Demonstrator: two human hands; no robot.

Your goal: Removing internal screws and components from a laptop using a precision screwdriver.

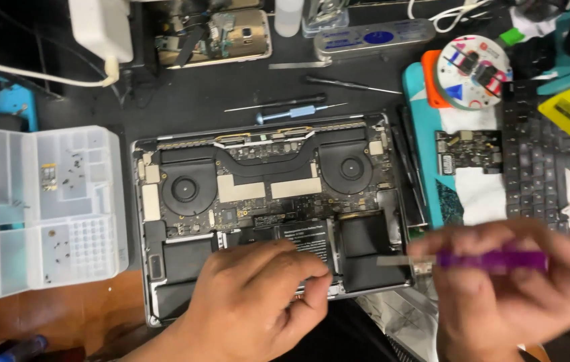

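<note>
Opened laptop on a cluttered repair counter, both hands at its lower edge.

At left, a clear compartment tray [43, 208] keeps tiny screws sorted. In the centre the laptop [271, 201] lies bottom-up, its fans and battery cells bared for access. The left hand [258, 302], fingers curled together, presses on the lower-middle battery area, seemingly steadying it. The right hand [513, 288], blurred, pinches a purple-handled tool [473, 260] at lower right. Screwdrivers [298, 110] lie above on the dark counter [184, 94].

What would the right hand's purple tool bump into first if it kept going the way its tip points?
Probably the left hand. The purple tool in the right hand points left across the opened laptop; motion blur and unclear height make this uncertain.
</note>
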